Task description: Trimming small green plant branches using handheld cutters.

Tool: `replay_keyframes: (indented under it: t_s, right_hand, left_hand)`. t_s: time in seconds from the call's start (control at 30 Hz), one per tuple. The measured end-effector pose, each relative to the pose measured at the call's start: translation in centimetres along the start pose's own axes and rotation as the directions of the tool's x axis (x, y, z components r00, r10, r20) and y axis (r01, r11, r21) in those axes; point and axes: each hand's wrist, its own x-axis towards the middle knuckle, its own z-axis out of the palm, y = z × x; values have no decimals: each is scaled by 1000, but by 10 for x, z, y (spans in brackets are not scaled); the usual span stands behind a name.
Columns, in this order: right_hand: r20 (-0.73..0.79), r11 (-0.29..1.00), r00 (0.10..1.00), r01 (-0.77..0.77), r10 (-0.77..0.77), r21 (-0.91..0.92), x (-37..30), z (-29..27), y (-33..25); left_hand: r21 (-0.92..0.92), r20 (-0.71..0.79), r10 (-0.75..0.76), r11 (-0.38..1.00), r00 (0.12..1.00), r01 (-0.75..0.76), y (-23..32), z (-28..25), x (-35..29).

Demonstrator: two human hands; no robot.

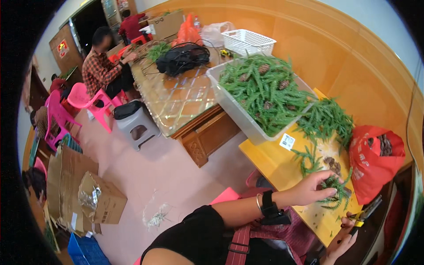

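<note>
My left hand (309, 189) is closed around a green artificial pine sprig (336, 191) over the near end of the yellow table (264, 158). To its right and nearer me, my right hand (341, 245) grips pliers (364, 216) with yellow and black handles, their jaws pointing up and away. Brown pine cones (331, 164) lie just beyond my left hand, beside another loose sprig (308, 160). More green sprigs (327, 120) are heaped farther back. A translucent plastic bin (236, 118) holds many pine sprigs with cones among them.
A red bag (370, 170) with cones inside stands at the table's right edge. Beyond is a glass-topped table (185, 104) with a black bag (182, 61) and a white basket (249, 42). A person (102, 66) sits there. Cardboard boxes (108, 203) and a grey stool (137, 126) stand left.
</note>
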Motion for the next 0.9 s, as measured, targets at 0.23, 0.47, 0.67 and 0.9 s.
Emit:
replay_keyframes:
  t_s: [0.23,0.47,0.67,0.9]
  right_hand:
    - [25,979,996,-81,87,-187,25,36,-35]
    - [-47,982,997,-68,60,-177,30,55,-52]
    - [-155,966,985,-109,74,-233,25,43,-43]
    - [-3,947,981,-190,196,-259,31,40,-50]
  left_hand:
    - [-159,-31,7,987,999,-12,-10,-3,10]
    - [-215,-37,45,975,998,-52,-10,-3,7]
    - [-194,11,-5,981,1000,7,16,7,18]
    - [39,-66,-52,998,996,55,37,-11,16]
